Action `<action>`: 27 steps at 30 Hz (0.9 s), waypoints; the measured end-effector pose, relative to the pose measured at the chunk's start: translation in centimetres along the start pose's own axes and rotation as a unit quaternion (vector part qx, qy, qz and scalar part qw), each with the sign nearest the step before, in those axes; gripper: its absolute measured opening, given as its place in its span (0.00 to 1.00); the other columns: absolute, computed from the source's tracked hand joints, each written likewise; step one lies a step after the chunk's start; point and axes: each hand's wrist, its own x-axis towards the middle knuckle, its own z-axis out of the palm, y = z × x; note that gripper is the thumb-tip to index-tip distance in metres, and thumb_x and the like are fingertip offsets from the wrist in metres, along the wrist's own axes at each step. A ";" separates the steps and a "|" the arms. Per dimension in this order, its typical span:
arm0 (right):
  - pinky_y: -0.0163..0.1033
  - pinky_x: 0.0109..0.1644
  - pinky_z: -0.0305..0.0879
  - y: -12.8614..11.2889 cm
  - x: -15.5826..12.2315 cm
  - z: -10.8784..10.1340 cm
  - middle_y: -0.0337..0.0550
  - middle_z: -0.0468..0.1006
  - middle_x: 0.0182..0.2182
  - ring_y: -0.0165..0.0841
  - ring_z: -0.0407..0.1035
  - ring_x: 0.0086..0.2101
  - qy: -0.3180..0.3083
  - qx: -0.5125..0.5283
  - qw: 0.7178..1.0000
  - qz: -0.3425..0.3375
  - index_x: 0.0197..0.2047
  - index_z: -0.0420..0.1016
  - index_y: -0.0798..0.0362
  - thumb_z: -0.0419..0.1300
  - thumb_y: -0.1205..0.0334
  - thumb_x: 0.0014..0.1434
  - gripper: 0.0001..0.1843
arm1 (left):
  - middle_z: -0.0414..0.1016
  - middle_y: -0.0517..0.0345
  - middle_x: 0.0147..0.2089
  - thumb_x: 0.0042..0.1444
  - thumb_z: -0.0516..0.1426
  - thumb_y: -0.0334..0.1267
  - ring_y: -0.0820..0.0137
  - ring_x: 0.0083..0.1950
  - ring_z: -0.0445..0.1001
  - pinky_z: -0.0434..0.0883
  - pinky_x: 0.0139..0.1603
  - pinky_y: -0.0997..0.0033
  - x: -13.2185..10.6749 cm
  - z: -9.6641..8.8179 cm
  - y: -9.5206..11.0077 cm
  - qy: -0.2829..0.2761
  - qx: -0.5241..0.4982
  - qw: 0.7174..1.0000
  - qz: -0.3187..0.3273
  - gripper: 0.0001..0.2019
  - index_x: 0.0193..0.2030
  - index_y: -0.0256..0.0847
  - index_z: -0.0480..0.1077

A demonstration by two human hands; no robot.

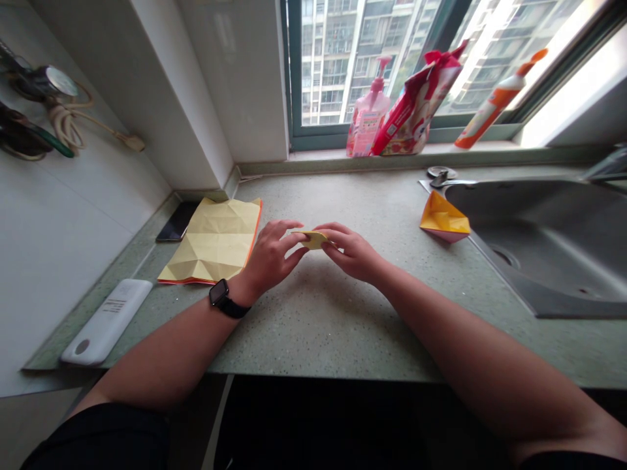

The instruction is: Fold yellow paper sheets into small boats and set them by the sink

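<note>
Stretching lengthwise left to right between both hands (270,254) (353,253), folded yellow paper (314,241).

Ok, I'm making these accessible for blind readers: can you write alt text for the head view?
A person's left hand and right hand hold a small folded yellow paper piece over a speckled grey-green countertop. A creased pale-yellow paper sheet lies to the left; a folded yellow-orange paper shape sits to the right, by a metal sink.

Bright glare through the window (443,29)
</note>
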 end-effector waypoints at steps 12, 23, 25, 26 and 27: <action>0.52 0.56 0.77 -0.6 -0.3 -0.4 0.46 0.83 0.52 0.41 0.79 0.50 0.014 -0.107 0.993 -0.056 0.62 0.81 0.39 0.59 0.59 0.75 0.17 | 0.84 0.55 0.44 0.74 0.62 0.39 0.64 0.46 0.82 0.78 0.50 0.61 0.0 -0.4 0.6 0.023 -0.067 0.997 -0.008 0.03 0.47 0.44 0.76; 0.47 0.48 0.76 -0.5 0.0 -0.9 0.40 0.85 0.41 0.37 0.78 0.41 0.116 -0.123 0.975 -0.142 0.42 0.84 0.43 0.68 0.59 0.71 0.03 | 0.84 0.53 0.44 0.71 0.65 0.36 0.66 0.45 0.82 0.79 0.48 0.63 0.1 -0.2 0.2 0.051 -0.111 0.992 0.004 0.04 0.42 0.43 0.79; 0.47 0.48 0.76 -0.4 0.0 -0.9 0.41 0.84 0.40 0.37 0.79 0.41 0.121 -0.108 0.978 -0.131 0.42 0.85 0.42 0.69 0.58 0.71 0.03 | 0.84 0.53 0.44 0.71 0.65 0.36 0.66 0.45 0.82 0.79 0.48 0.63 0.2 -0.2 0.3 0.053 -0.117 0.992 0.000 0.04 0.42 0.43 0.79; 0.48 0.48 0.76 -0.4 0.0 -1.0 0.41 0.84 0.41 0.37 0.79 0.41 0.124 -0.099 0.980 -0.120 0.42 0.85 0.42 0.69 0.58 0.71 0.03 | 0.83 0.54 0.44 0.71 0.65 0.36 0.66 0.45 0.82 0.79 0.48 0.63 0.2 -0.2 0.3 0.054 -0.121 0.991 -0.003 0.04 0.42 0.43 0.79; 0.48 0.49 0.77 -0.4 0.1 -1.1 0.41 0.84 0.41 0.37 0.79 0.42 0.127 -0.089 0.982 -0.108 0.42 0.85 0.42 0.69 0.58 0.70 0.03 | 0.83 0.54 0.44 0.71 0.65 0.36 0.66 0.45 0.82 0.79 0.48 0.63 0.2 -0.2 0.3 0.057 -0.126 0.990 -0.007 0.04 0.42 0.43 0.79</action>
